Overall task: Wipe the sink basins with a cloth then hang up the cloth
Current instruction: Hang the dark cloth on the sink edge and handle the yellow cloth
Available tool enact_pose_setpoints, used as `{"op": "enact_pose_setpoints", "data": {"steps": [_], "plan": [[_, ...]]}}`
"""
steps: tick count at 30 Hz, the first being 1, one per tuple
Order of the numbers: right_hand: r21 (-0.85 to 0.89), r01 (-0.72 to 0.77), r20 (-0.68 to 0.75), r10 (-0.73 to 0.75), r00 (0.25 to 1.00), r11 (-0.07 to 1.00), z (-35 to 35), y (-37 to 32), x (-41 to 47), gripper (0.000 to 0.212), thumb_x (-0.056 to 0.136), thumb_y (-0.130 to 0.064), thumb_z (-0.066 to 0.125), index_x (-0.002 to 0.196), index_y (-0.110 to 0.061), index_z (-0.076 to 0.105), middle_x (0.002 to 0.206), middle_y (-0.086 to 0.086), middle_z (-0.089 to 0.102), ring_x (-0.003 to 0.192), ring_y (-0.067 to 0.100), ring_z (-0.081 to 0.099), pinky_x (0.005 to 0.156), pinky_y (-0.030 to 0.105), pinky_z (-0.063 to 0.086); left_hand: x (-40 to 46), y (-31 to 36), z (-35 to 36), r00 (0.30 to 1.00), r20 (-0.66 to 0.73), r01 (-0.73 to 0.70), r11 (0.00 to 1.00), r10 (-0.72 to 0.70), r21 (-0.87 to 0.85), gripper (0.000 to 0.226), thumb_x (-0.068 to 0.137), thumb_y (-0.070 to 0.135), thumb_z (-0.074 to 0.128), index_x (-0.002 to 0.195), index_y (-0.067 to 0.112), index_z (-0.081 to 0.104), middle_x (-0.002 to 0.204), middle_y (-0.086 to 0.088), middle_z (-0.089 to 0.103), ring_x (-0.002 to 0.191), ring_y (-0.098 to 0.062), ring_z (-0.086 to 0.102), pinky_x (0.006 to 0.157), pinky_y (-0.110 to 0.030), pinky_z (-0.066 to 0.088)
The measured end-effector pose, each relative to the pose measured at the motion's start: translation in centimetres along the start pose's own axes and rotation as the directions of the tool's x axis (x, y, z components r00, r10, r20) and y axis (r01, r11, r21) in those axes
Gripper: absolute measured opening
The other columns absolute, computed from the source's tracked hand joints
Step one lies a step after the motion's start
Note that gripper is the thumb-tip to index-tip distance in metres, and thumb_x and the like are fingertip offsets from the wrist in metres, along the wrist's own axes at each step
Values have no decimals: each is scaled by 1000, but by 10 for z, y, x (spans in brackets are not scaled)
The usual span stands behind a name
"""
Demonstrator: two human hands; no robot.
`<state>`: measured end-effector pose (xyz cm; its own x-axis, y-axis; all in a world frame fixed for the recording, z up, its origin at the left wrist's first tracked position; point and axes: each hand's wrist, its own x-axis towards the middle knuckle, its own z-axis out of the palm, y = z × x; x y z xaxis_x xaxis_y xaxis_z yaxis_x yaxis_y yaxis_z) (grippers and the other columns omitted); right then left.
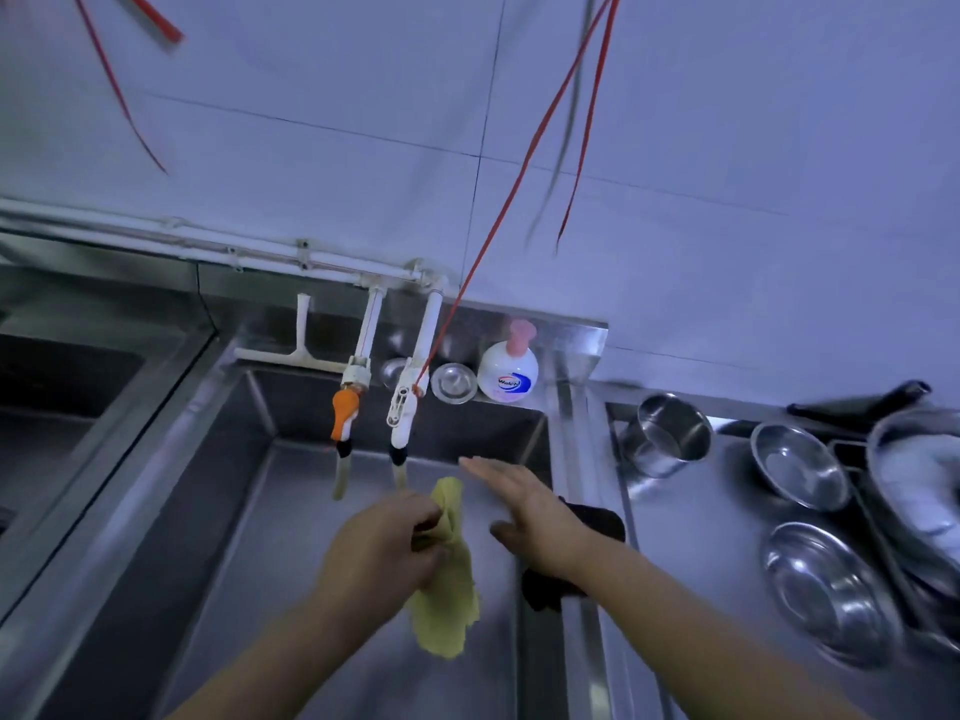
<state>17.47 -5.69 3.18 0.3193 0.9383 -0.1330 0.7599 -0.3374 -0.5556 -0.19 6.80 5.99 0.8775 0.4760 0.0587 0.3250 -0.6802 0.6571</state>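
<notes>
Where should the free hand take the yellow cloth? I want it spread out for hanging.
Probably the loose lower corner of the yellow cloth, approached from the right, where the open right hand is. The left hand pinches it near the top, so the rest hangs free.

Pale tiled wall (727, 148), steel counter (691, 537), dim bluish light

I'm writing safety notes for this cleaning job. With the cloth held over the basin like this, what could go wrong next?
1. The left hand grips the yellow cloth by one bunch only; it could slip into the steel sink basin.
2. The open right hand sits near the dark rag on the rim and might knock it in.
3. A swing could catch the hanging red cord.
</notes>
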Motion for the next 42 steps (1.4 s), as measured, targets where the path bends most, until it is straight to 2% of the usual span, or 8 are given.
{"op": "enact_pose_setpoints", "data": {"steps": [6,12,18,23,26,29,35,42], "plan": [[-106,-61,-298,27,954,992,31,-55,-42,10,78,-23,73,85,-16,71,95,3,63,96,22,49,85,38,44,-44,-4,-28,996,-30,84,991,-87,-102,34,80,29,64,60,24,36,62,2,40,58,-12,41,52,-29,30],[-26,-124,-326,109,939,992,66,-100,-78,14,86,-20,63,99,-19,69,103,-1,62,102,15,49,87,21,39,-83,-16,-66,1000,-10,10,987,-12,-161,25,90,29,57,67,23,47,63,1,46,62,-15,48,58,-35,38],[332,-212,-330,324,887,919,67,-146,-85,38,89,-9,57,125,-21,57,121,-3,55,112,9,49,95,19,37,-101,-4,-110,988,65,-114,951,138,-286,24,93,23,54,77,5,53,64,-5,45,60,-8,40,59,-29,30],[473,-77,-285,235,929,878,60,-177,-89,61,79,-1,65,132,-24,46,125,-5,49,114,7,44,90,12,34,-114,9,-132,977,50,-180,933,205,-311,18,93,16,55,86,-1,58,81,-24,59,69,-14,48,59,-22,33],[411,-2,-285,130,950,911,61,-186,-93,40,73,-2,75,110,-9,63,114,3,57,107,15,51,91,27,43,-121,15,-138,975,25,-195,906,220,-376,11,93,14,55,89,4,61,87,-21,62,73,-14,53,64,-22,39],[431,-10,-291,150,945,902,67,-188,-104,11,69,3,73,73,3,63,76,9,61,72,23,58,68,43,53,-126,21,-139,977,-9,-188,848,212,-496,11,93,9,54,93,1,62,88,-24,62,77,-17,54,72,-27,41],[580,-269,-265,491,830,769,63,-167,-152,29,71,4,65,59,-18,53,54,-10,58,53,3,56,55,21,48,-134,34,-128,991,-91,-133,619,99,-774,19,87,0,53,82,11,67,73,3,65,68,-6,58,62,-13,47],[666,-344,-399,705,586,662,39,-138,-221,12,79,-8,64,70,-14,59,50,-3,59,42,7,55,41,15,43,-136,33,-72,987,140,31,771,75,-636,18,81,22,71,88,7,63,74,-3,59,68,-17,53,66,-34,41]]}}
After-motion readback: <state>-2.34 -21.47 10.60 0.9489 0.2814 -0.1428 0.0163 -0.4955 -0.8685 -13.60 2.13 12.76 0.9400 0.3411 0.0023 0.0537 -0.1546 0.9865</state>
